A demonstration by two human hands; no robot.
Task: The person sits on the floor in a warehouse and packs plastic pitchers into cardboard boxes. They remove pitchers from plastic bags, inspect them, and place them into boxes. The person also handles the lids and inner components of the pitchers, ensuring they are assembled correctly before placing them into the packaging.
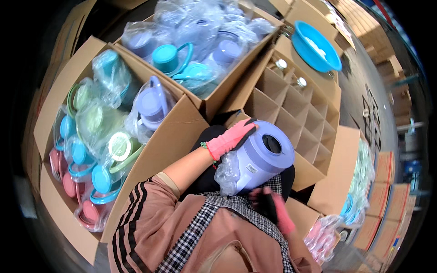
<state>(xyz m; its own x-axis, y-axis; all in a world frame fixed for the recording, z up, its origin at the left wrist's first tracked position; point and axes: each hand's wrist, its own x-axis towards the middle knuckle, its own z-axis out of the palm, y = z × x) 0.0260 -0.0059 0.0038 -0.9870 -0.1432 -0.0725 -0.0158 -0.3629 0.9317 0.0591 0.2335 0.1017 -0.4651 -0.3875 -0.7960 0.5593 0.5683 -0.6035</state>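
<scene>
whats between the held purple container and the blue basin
In the head view, a divided cardboard box holding two capped bottles lies between the purple container and basin.

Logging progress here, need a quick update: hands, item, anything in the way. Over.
Left hand on lavender container, upper side. Right hand low beside it, blurred, contact unclear. Container tilted; clear plastic bunched against its side.

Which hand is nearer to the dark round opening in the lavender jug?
Left. The left hand rests on the lavender jug beside the opening; the right hand, blurred, is down by its lower end.
</scene>
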